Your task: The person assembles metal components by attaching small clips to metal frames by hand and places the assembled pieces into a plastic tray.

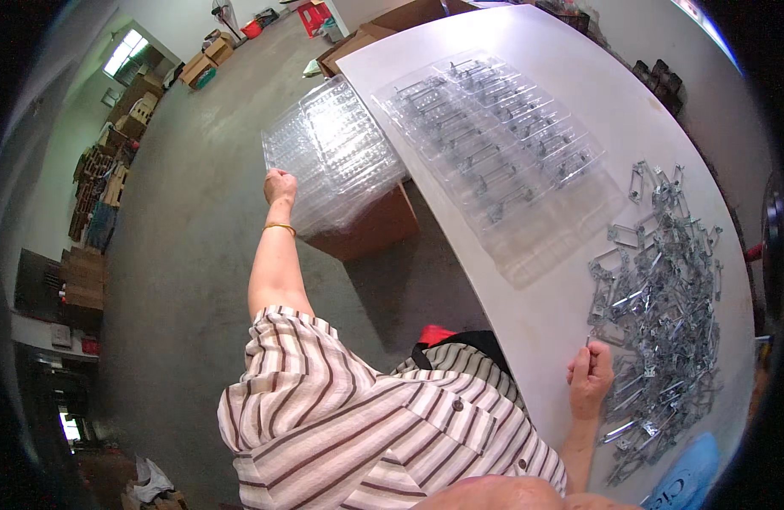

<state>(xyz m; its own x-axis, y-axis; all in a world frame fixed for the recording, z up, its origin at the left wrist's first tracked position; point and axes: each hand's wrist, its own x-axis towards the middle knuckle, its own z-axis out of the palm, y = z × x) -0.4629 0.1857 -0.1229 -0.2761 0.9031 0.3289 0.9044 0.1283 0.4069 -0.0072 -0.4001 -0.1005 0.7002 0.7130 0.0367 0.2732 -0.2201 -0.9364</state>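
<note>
My left hand [280, 185] reaches out past the table's left side, its fingers closed on the near left corner of a clear plastic tray [324, 140]. That tray lies over a brown cardboard box [379, 223], and whether several are stacked there I cannot tell. Low over the table, my right hand [589, 378] is closed with its fingertips pinched; a small bit of metal seems to show at the tips, too small to name. Beside it spreads a heap of shiny metal brackets [664, 314]. Another clear tray [528, 246] lies on the table with metal parts [494, 127] set in rows in its compartments.
The white table [460, 255] curves along my right. A blue plastic package [689, 472] lies at its near right corner. Open cardboard boxes [383, 30] stand beyond its far end. Stacked pallets and cartons [94, 187] line the left wall across the grey floor [179, 255].
</note>
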